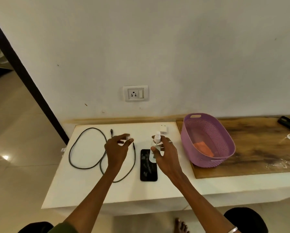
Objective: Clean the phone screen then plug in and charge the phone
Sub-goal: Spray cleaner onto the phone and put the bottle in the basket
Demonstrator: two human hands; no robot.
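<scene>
A black phone (148,167) lies face up on the white table (83,187), its screen smeared. My right hand (167,155) grips a small clear spray bottle (156,140) with a white nozzle, held upright just above the phone's far end. My left hand (118,149) hovers to the left of the phone and pinches a small white cap (128,137) between its fingertips; the cap is blurred. A dark charging cable (87,147) lies looped on the table under and left of that hand. A white charger adapter (163,129) sits behind the bottle. A wall socket (135,93) is above the table.
A purple plastic basket (224,132) holding an orange cloth (203,148) stands on a wooden board (261,148) to the right. A dark flat object (288,123) lies at the board's far right corner. The table's left edge drops to tiled floor.
</scene>
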